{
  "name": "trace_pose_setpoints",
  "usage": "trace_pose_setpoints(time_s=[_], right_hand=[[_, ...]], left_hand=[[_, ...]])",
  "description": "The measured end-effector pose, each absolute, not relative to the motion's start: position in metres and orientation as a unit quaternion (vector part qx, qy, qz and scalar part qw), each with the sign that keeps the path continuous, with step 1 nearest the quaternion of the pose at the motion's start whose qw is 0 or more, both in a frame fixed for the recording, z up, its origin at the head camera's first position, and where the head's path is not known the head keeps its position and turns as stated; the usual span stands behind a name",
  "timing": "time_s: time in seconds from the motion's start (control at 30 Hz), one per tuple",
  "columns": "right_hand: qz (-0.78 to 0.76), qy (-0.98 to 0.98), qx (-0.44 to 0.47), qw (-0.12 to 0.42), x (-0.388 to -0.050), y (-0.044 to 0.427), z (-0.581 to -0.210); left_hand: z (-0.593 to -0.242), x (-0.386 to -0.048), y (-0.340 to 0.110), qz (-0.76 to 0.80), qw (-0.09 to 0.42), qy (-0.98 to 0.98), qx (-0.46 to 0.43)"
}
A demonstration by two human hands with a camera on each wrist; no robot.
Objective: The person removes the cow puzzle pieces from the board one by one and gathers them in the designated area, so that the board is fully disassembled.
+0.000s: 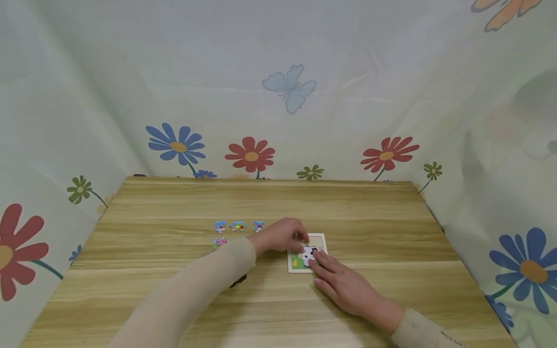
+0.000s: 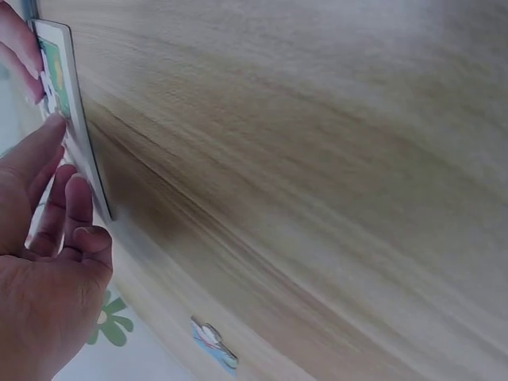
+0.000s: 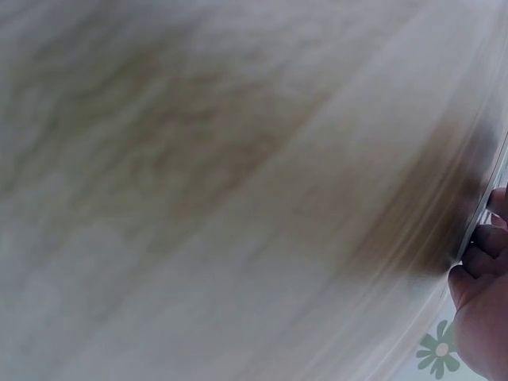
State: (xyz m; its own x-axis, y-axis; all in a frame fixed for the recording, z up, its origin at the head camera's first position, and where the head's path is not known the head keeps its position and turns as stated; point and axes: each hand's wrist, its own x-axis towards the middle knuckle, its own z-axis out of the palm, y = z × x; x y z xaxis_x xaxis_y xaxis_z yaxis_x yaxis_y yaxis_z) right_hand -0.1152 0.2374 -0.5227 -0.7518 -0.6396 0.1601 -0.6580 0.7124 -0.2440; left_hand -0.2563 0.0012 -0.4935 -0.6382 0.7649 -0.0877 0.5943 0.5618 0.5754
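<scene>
A small square puzzle board (image 1: 292, 270) with a pale rim lies on the table, showing a black-and-white cow picture (image 1: 307, 254) on green. My left hand (image 1: 283, 235) reaches over its left side, the thumb touching the cow picture and the other fingers loosely bent above the board. From the lower right, my right hand (image 1: 345, 288) rests its extended fingertips on the cow's right side. In the left wrist view the board (image 2: 83, 151) appears edge-on beside the left hand (image 2: 48, 238). The right wrist view shows only part of the right hand (image 3: 484, 294).
Left of the board lie several loose puzzle pieces, among them a blue piece (image 1: 238, 226) and a pink one (image 1: 221, 241), partly behind the left forearm. A dark object (image 1: 238, 281) shows beside the left sleeve. A flower-printed curtain (image 1: 287, 135) surrounds the wooden table (image 1: 374, 217).
</scene>
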Motion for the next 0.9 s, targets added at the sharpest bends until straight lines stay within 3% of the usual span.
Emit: trace_pose_setpoints(time_s=[0.9], right_hand=[[0.149,-0.928,0.342,0.019,-0.1161,0.2366,-0.5222]], left_hand=[[-0.4950,-0.2586,-0.0011,0.298,0.184,0.853,0.387]])
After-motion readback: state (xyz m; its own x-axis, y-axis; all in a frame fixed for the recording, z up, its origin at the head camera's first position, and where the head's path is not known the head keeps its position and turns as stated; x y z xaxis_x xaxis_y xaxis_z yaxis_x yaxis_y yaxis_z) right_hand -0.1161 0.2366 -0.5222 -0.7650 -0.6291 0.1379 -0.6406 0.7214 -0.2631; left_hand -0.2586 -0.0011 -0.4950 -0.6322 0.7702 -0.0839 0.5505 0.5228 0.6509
